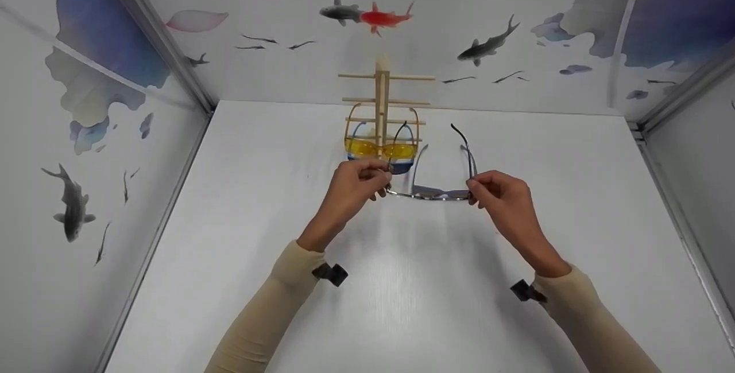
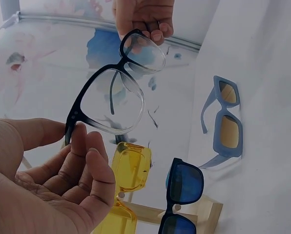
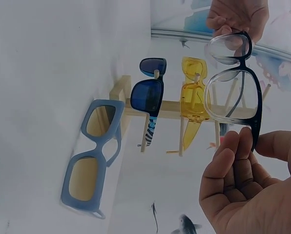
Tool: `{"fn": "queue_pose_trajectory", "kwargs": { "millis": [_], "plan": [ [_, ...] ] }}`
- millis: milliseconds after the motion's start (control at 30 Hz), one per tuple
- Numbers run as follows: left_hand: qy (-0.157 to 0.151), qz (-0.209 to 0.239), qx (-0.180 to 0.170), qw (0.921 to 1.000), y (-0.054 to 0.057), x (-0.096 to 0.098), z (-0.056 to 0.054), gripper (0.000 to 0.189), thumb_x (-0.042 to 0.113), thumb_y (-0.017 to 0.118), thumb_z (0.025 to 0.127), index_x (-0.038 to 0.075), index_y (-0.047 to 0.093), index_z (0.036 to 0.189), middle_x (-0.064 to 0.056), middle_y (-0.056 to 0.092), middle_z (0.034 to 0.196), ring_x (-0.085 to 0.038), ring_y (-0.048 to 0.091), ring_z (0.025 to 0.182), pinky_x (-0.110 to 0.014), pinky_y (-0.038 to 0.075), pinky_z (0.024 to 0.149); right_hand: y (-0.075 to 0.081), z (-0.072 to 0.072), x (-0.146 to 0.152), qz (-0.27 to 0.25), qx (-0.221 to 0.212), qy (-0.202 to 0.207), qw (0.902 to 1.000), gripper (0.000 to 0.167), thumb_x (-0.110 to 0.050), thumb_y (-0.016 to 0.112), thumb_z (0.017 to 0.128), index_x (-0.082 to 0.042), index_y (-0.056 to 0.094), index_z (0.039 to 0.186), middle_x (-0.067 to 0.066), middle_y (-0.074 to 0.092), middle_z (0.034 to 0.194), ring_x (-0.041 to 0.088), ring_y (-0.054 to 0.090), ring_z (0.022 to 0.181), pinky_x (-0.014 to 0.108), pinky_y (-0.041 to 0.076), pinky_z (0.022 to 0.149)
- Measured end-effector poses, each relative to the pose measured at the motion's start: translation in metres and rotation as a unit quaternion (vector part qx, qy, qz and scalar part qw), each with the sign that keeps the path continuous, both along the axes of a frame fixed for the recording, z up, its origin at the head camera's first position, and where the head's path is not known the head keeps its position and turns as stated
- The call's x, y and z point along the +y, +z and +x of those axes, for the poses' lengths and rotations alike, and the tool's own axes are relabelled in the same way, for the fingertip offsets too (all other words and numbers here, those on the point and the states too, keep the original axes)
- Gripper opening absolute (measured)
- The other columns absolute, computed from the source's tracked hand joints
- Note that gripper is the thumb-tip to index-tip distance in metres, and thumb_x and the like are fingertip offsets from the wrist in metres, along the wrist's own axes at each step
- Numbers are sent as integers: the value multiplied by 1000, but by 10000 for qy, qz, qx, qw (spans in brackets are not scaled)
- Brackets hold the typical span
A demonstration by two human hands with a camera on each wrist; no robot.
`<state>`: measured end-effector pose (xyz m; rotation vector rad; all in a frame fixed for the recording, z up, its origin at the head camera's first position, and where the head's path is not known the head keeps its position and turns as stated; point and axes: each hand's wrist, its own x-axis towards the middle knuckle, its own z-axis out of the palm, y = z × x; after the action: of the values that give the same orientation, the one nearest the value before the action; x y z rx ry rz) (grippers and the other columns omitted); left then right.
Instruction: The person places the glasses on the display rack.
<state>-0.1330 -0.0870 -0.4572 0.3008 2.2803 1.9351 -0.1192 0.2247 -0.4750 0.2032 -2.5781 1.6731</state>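
Observation:
A pair of eyeglasses (image 2: 122, 63) with a black upper frame and clear lenses is held up between both hands, its temples unfolded and pointing away. My left hand (image 1: 359, 183) pinches one end of the frame at the hinge between thumb and fingers. At the opposite hinge, thumb and fingers of my right hand (image 1: 505, 195) pinch the frame likewise. Just beyond the left hand, a wooden display rack (image 1: 382, 97) bears yellow glasses (image 3: 194, 100) and, lower, dark blue-lensed sunglasses (image 3: 148, 95). Blue-grey sunglasses (image 3: 100, 141) with tan lenses rest on the table, behind the held pair in the head view.
The white table (image 1: 275, 281) meets a back wall (image 1: 287, 74) painted with fish and petals, just behind the rack. A side panel (image 1: 115, 189) with a metal edge stands at the left, another at the right. Upper rack pegs (image 1: 413, 78) stick out both ways.

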Motion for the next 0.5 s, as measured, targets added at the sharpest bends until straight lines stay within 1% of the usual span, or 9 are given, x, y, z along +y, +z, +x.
{"fn": "queue_pose_trajectory", "kwargs": {
  "millis": [100,233,333,400,500],
  "plan": [
    [43,29,-34,10000,3,-2,0,25,14,69,108,1,76,128,-13,78,103,-20,71,84,-27,60,75,2,-1,-2,-110,46,49,9999,14,-11,70,109,0,79,110,18,77,96,19,71,82,23,57,72],
    [48,143,-78,9999,7,-4,0,26,13,70,108,0,76,130,-11,77,101,-20,71,84,-27,59,74,5,-2,-4,-272,113,95,9995,13,-10,71,108,0,80,108,13,77,95,18,71,81,25,59,72],
    [42,224,-70,9997,9,-6,1,25,12,70,108,0,76,129,-14,77,102,-20,71,84,-27,59,75,7,-3,-6,-296,149,106,9994,13,-10,71,108,-1,80,108,11,77,94,19,71,81,25,59,72],
    [60,247,-50,9997,10,-7,1,24,12,70,107,0,77,127,-16,77,103,-21,70,84,-28,59,75,9,-3,-7,-313,162,123,9993,13,-11,71,108,-1,80,108,12,76,94,19,70,81,26,59,72],
    [99,260,-36,9996,10,-10,2,23,12,70,107,1,77,126,-17,77,102,-21,70,83,-29,59,74,11,-3,-9,-334,155,145,9992,13,-10,71,108,-1,80,108,13,76,94,20,70,81,26,59,72]
  ]
}}
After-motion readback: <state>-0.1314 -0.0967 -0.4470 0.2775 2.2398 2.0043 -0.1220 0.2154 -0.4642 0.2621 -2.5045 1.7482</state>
